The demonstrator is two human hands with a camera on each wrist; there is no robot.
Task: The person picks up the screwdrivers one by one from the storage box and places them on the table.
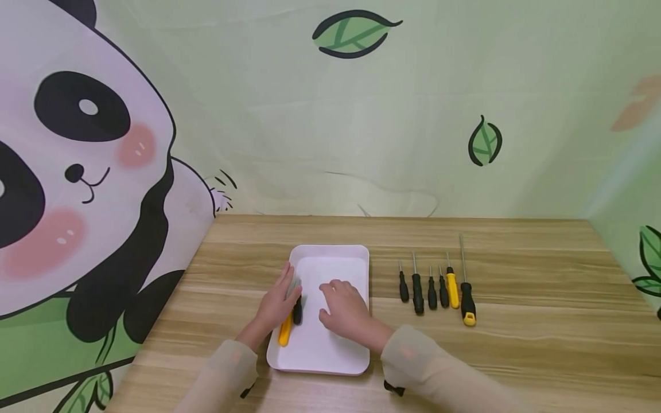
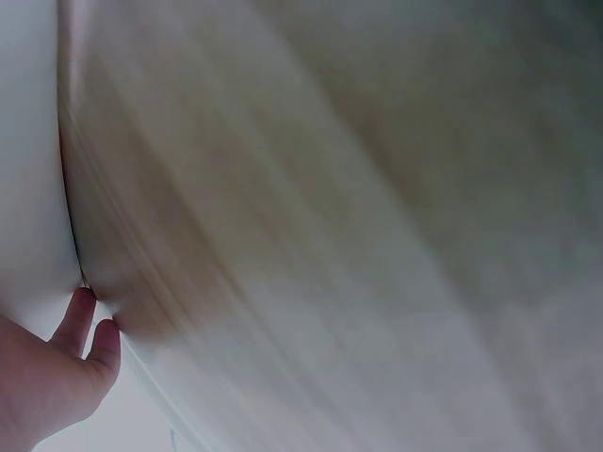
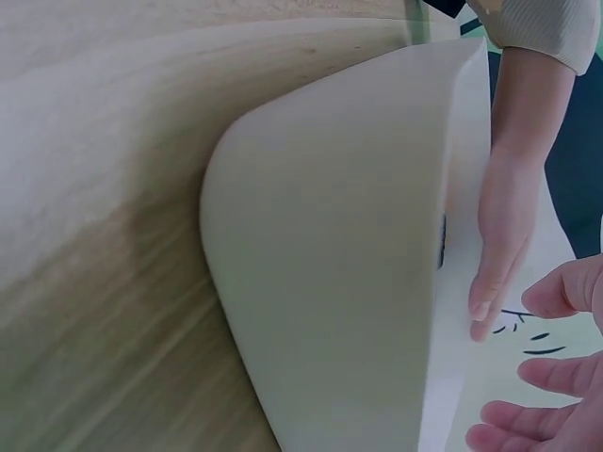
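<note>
A white tray (image 1: 335, 350) lies on the wooden table, with a yellow-handled screwdriver (image 1: 285, 331) and a black-handled screwdriver (image 1: 298, 312) along its left side. My left hand (image 1: 276, 304) rests at the tray's left rim, its fingers extended and its thumb over the tools, hiding their upper parts. Over the middle of the tray is my right hand (image 1: 345, 310), fingers slightly bent and spread, holding nothing. In the right wrist view, the tray wall (image 3: 330, 245) stands beside the spread right fingers (image 3: 561, 377), with the left hand (image 3: 504, 221) beyond.
Right of the tray, several screwdrivers stand in a row, shafts pointing away: black-handled ones (image 1: 418, 295), a yellow one (image 1: 453, 289) and a long black-and-yellow one (image 1: 467, 304). Behind the table (image 1: 542, 298) hangs a printed cloth (image 1: 268, 143) with a panda and leaves.
</note>
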